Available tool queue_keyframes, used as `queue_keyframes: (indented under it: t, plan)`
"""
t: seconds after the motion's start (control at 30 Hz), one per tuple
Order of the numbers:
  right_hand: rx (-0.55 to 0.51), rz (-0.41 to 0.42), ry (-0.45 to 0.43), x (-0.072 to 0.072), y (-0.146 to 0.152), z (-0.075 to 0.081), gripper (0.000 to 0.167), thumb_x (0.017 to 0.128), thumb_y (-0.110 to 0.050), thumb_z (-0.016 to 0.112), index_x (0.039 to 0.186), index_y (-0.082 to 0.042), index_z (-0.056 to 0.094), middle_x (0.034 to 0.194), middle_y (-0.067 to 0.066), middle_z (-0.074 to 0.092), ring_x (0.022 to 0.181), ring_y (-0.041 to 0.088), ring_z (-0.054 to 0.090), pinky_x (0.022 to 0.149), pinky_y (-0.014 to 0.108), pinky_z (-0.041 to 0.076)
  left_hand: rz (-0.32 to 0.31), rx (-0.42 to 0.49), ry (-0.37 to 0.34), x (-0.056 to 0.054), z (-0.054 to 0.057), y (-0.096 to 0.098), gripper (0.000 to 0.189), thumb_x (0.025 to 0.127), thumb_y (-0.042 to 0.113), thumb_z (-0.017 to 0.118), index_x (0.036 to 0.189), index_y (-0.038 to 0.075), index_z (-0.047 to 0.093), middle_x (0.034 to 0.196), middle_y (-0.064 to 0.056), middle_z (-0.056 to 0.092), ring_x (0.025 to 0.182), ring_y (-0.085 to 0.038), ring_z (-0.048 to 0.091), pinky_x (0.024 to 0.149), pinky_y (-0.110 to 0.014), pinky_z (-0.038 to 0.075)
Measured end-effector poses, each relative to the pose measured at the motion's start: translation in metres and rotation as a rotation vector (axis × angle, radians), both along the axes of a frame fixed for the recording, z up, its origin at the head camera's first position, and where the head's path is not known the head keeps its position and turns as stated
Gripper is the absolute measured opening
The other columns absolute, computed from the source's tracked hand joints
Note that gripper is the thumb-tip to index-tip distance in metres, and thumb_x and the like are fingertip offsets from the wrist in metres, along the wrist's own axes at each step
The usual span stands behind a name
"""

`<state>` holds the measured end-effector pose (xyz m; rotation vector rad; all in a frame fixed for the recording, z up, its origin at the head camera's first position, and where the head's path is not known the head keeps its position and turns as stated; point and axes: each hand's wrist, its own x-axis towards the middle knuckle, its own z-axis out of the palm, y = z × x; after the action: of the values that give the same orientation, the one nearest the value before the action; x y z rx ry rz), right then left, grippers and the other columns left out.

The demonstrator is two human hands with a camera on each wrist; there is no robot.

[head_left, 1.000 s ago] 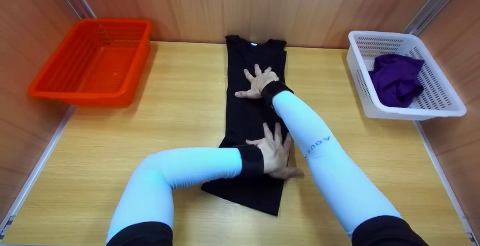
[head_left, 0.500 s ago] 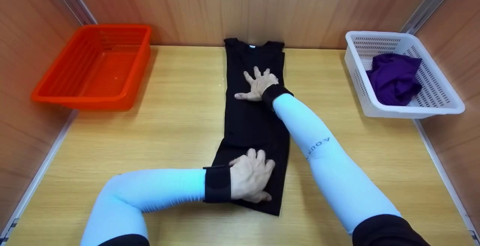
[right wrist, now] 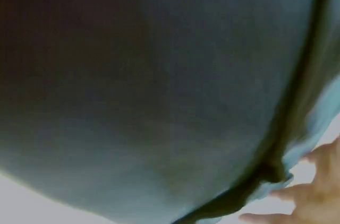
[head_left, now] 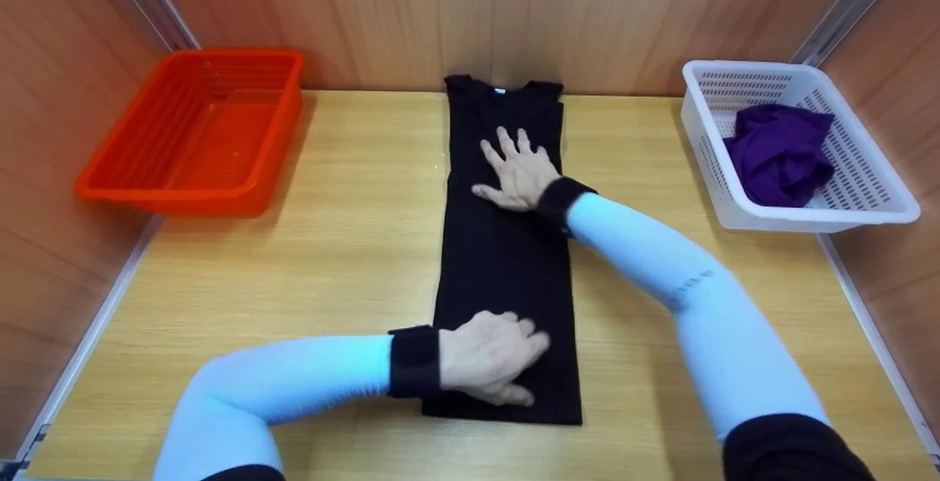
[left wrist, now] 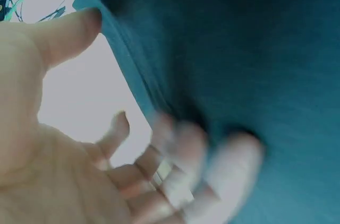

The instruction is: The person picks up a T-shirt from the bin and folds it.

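Note:
A black shirt (head_left: pixel 507 261) lies folded into a long narrow strip, its neckline with a small pale label (head_left: pixel 500 91) against the back wall. My left hand (head_left: pixel 488 356) is over the hem end, fingers slightly bent and thumb apart. In the left wrist view that hand's fingertips (left wrist: pixel 234 165) are blurred, right at the cloth, which looks dark teal there. Higher up, my right hand (head_left: pixel 523 176) rests with spread fingers on the chest part of the shirt. Dark cloth fills most of the right wrist view, with only part of a hand (right wrist: pixel 316 192) at the right edge.
An orange basket (head_left: pixel 253 191) stands at the back left of the wooden table (head_left: pixel 352 246). At the back right is a white basket (head_left: pixel 830 220) with a crumpled purple cloth (head_left: pixel 782 154) inside. Wood-panel walls (head_left: pixel 367 18) enclose the back and sides.
My left hand has swept left and toward me over the shirt's lower part. The slanted, flared hem now lies straight. My right hand stays on the chest part while its forearm has swung right.

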<state>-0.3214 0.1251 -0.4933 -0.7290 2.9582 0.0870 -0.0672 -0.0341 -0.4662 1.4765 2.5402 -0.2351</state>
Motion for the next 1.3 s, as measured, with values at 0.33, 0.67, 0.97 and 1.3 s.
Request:
queue_keyframes:
  t: [0.33, 0.67, 0.97, 1.3]
  plan:
    - [-0.057, 0.887, 0.493, 0.155, 0.076, -0.002, 0.023, 0.088, -0.025, 0.081, 0.100, -0.012, 0.069, 0.096, 0.004, 0.071, 0.083, 0.022, 0.066, 0.057, 0.034, 0.055, -0.195, -0.202, 0.003, 0.013, 0.002, -0.060, 0.059, 0.069, 0.087, 0.089, 0.083, 0.032, 0.074, 0.076, 0.015, 0.071, 0.066, -0.006, 0.056, 0.048, -0.027, 0.045]
    - [-0.153, 0.893, 0.258, 0.262, 0.067, -0.007, 0.073, 0.088, -0.088, 0.068, 0.111, -0.018, 0.070, 0.093, -0.007, 0.062, 0.076, 0.012, 0.056, 0.053, 0.024, 0.044, -0.232, -0.015, 0.114, 0.022, -0.011, -0.059, 0.051, 0.077, 0.066, 0.091, 0.099, 0.025, 0.070, 0.079, 0.009, 0.073, 0.065, -0.009, 0.065, 0.049, -0.028, 0.051]
    - [-0.017, 0.918, 0.400, 0.280, 0.063, -0.005, 0.042, 0.087, -0.053, 0.083, 0.109, -0.018, 0.077, 0.097, -0.009, 0.070, 0.077, 0.011, 0.060, 0.051, 0.023, 0.049, -0.251, 0.138, 0.246, 0.022, -0.016, -0.059, 0.025, 0.081, 0.048, 0.084, 0.085, 0.028, 0.070, 0.075, 0.010, 0.069, 0.061, -0.010, 0.063, 0.044, -0.028, 0.048]
    - [-0.487, 0.791, -0.203, 0.240, 0.066, 0.003, 0.020, 0.091, -0.015, 0.078, 0.111, -0.014, 0.081, 0.096, -0.004, 0.081, 0.080, 0.008, 0.073, 0.070, 0.021, 0.061, -0.201, 0.249, -0.140, -0.009, -0.009, -0.062, 0.018, 0.089, 0.029, 0.077, 0.104, 0.020, 0.080, 0.087, 0.004, 0.070, 0.067, -0.006, 0.060, 0.049, -0.023, 0.045]
